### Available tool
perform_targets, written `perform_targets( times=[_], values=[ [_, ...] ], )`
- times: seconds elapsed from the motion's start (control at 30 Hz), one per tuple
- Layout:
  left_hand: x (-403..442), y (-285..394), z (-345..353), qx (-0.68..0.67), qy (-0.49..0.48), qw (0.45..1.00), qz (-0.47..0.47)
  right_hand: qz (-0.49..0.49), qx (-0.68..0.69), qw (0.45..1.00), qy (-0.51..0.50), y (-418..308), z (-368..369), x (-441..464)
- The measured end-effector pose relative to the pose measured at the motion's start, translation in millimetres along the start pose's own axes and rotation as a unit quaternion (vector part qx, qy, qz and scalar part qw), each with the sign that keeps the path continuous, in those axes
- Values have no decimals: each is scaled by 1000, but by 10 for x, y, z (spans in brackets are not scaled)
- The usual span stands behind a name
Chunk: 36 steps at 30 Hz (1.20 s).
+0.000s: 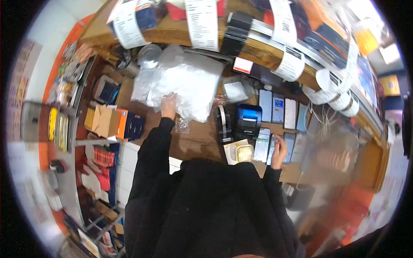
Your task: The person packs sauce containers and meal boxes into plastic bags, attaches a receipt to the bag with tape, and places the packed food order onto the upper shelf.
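Observation:
A stack of clear plastic bags (193,79) covers the back left of the wooden desk. My left hand (168,106) reaches onto its near edge, fingers stretched out over the shiny plastic. Beside that hand lies a small crumpled clear bag (182,125). Over the front row of smartphones, my right hand (280,150) hovers or touches a phone screen (271,150) with its fingers apart; contact is hard to make out. Several more phones lie in two rows, among them a lit one (262,145) and one with a colourful screen (278,108).
A blue-black label printer (249,118) and a black roll dispenser (223,124) stand mid-desk. Nearer me is a clear-lidded yellow container (244,153). Printed paper strips (202,23) hang from the shelf above (167,32). Open cardboard boxes (106,120) sit at left, white cables (322,118) at right.

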<state>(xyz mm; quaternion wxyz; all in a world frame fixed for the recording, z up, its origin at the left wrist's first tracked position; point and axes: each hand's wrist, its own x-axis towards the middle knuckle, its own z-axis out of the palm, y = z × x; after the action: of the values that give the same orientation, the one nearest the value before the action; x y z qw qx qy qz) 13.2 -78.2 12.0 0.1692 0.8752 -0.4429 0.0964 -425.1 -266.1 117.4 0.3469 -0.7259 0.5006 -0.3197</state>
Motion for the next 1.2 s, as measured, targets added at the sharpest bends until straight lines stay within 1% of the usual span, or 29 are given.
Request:
perform_targets(
  times=[0.03, 0.1, 0.13, 0.17, 0.2, 0.23, 0.27, 0.3, 0.33, 0.37, 0.43, 0.47, 0.5, 0.53, 0.63, 0.67, 0.73, 0.77, 0.8, 0.87, 0.93, 0.97, 1.0, 1.03, 1.07, 1.1, 1.13, 1.17, 1.2],
  values=[
    [13, -114, 55, 71, -89, 993, 12, -8, 4, 1000, -14, -170, 34, 32],
    [88, 54, -204, 103, -2, 995, 0, -73, 65, 994, -55, -513, 164, 22],
    [116, -1, -208, 69, 10, 997, 38, -100, 88, 987, -91, -797, 248, -25],
    [19, -91, 0, -68, -11, 998, -14, -75, 119, 976, -167, -879, 358, -85],
    [-123, -24, -12, -12, -4, 999, 33, -103, 138, 960, -220, -1079, 487, -177],
    [-285, 76, -69, 43, 2, 996, 82, -125, 129, 940, -291, -1248, 613, -262],
    [-452, 113, -160, 47, 0, 996, 76, -69, 148, 891, -423, -1367, 758, -342],
    [-628, 170, -253, 10, -33, 996, 84, -70, 150, 847, -505, -1392, 974, -439],
    [-728, 239, -340, -30, -66, 993, 97, -172, 134, 832, -511, -1398, 1232, -543],
    [-733, 305, -460, -32, -67, 992, 102, -207, 138, 810, -531, -1381, 1474, -613],
    [-796, 407, -789, -96, -100, 990, 23, -280, 116, 834, -462, -1513, 1881, -763],
    [-818, 412, -888, -95, -104, 990, 20, -251, 88, 859, -437, -1522, 2078, -787],
    [-809, 405, -961, -134, -56, 986, 81, -223, 58, 883, -409, -1559, 2266, -791],
    [-800, 387, -1015, -175, -5, 974, 144, -299, 13, 914, -274, -1656, 2410, -786],
    [-826, 316, -1084, -242, 12, 957, 159, -323, -27, 899, -294, -1526, 2664, -685],
    [-817, 277, -1064, -246, 8, 955, 164, -337, -8, 897, -286, -1527, 2692, -664],
    [-760, 202, -999, -320, -28, 943, 87, -312, -25, 902, -298, -1559, 2683, -641],
    [-684, 154, -941, -325, -34, 940, 95, -292, -39, 903, -314, -1569, 2665, -622],
    [-595, 110, -883, -312, -60, 943, 101, -317, -47, 900, -297, -1600, 2624, -614],
    [-493, 84, -809, -305, -95, 940, 116, -297, -71, 909, -284, -1740, 2520, -649],
    [-398, 130, -778, -249, -103, 951, 149, -277, -97, 919, -264, -1766, 2445, -660],
    [-342, 157, -752, -221, -104, 955, 167, -260, -54, 933, -243, -1748, 2414, -626],
    [-290, 168, -684, -229, -110, 951, 178, -243, -11, 944, -222, -1729, 2392, -609],
    [-249, 170, -580, -144, -208, 954, 160, -233, -17, 948, -217, -1711, 2407, -592],
    [-230, 171, -476, -55, -302, 941, 140, -221, -88, 941, -239, -1688, 2460, -554],
    [-249, 138, -397, -60, -313, 936, 146, -203, -158, 929, -266, -1657, 2504, -568],
    [-264, 78, -342, -68, -252, 948, 180, -190, -162, 931, -268, -1651, 2532, -591],
    [-273, 26, -299, -75, -183, 957, 211, -210, -149, 921, -292, -1676, 2572, -551],
    [-305, 4, -339, -80, -188, 955, 214, -231, -135, 910, -317, -1692, 2594, -539]
  ],
)
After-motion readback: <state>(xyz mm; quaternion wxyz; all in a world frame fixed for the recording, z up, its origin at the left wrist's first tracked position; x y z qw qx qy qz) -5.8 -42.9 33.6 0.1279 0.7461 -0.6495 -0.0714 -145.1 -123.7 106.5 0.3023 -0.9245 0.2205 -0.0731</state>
